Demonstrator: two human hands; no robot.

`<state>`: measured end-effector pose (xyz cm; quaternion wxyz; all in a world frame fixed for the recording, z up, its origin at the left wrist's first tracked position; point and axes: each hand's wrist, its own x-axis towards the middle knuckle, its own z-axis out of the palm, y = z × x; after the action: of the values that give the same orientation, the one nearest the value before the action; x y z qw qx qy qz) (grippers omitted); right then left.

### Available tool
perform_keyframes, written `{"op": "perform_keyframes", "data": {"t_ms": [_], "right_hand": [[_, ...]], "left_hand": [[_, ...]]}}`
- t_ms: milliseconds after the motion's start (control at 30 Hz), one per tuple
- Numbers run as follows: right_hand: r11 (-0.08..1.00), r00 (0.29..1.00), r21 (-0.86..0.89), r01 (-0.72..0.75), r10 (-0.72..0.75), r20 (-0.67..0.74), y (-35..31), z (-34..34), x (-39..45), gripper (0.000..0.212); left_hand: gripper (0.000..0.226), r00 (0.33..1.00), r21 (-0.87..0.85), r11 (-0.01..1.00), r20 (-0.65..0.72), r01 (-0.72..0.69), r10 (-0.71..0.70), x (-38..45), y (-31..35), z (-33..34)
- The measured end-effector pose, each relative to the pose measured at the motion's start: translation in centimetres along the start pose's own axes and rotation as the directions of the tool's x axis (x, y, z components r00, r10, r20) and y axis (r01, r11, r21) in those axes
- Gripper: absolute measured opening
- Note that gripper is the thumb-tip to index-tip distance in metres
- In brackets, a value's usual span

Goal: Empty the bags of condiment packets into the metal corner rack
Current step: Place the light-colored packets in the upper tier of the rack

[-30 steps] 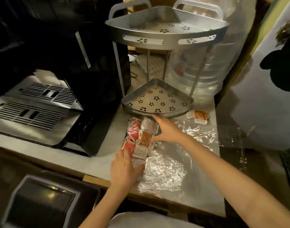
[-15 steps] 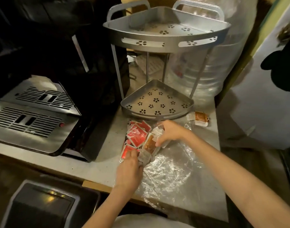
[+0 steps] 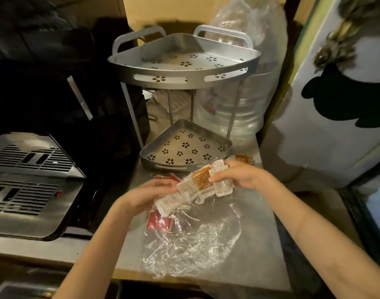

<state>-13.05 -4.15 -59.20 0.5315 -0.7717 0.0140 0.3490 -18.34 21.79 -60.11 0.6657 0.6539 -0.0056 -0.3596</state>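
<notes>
Just in front of the two-tier grey metal corner rack with flower-shaped cut-outs (image 3: 186, 67), I have both hands raised over the pale grey desk (image 3: 269, 251). My left hand (image 3: 141, 196) curls its fingers round the near end of a bundle of white and orange-brown condiment packets (image 3: 194, 187), and my right hand (image 3: 238, 174) pinches the far end of the same bundle, thumb on top and fingers curled beneath. The bundle hangs between the two hands, tilted up toward the right, clear of the desk and just short of the rack's lower tray (image 3: 186, 147). Thin clear film clings round part of the bundle, though the blur keeps me from telling where it ends.

Beneath my hands lies a crumpled clear plastic bag (image 3: 193, 244), spread flat on the desk. A red packet (image 3: 159, 222) sits at its upper left edge, just below my left hand, and more red packets (image 3: 170, 176) peek out beyond my left fingers, near the lower tray. One orange-brown packet (image 3: 243, 158) lies on the desk just beside the lower tray's right corner, behind my right hand.

Both trays of the rack hold no packets. Left of the rack stands a black machine with a silver slotted drip tray (image 3: 27, 182). Behind the rack is a large clear plastic water jug (image 3: 247, 100).
</notes>
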Motion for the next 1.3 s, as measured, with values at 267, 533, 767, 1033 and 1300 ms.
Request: {"op": "perform_keyframes", "data": {"t_ms": [267, 533, 767, 1033, 1300], "right_hand": [[0.911, 0.978, 0.384, 0.147, -0.076, -0.195, -2.4, -3.1, -3.9, 0.025], [0.868, 0.917, 0.336, 0.365, -0.274, -0.288, -8.3, -5.2, -7.9, 0.037], [0.809, 0.815, 0.236, 0.539, -0.429, -0.390, -15.3, -6.4, -11.0, 0.064], [0.653, 0.591, 0.066, 0.755, -0.633, -0.500, -24.3, -7.9, -13.7, 0.037], [0.394, 0.251, -0.149, 0.907, -0.790, -0.559, -32.2, -8.1, -15.7, 0.020]], "left_hand": [[0.067, 0.986, -0.714, 0.681, -0.139, -0.162, 0.089, 0.1, 3.7, 2.0], [0.024, 0.962, -0.316, 0.917, -0.197, -0.245, 0.190, -1.8, 11.5, 6.0], [0.020, 0.845, -0.092, 0.856, -0.247, -0.508, 0.474, -3.1, 19.7, 6.2], [0.009, 0.682, 0.121, 0.725, -0.264, -0.678, 0.682, -5.2, 30.3, 4.9], [0.026, 0.515, 0.345, 0.536, -0.159, -0.771, 0.842, -8.1, 39.8, 3.4]]}}
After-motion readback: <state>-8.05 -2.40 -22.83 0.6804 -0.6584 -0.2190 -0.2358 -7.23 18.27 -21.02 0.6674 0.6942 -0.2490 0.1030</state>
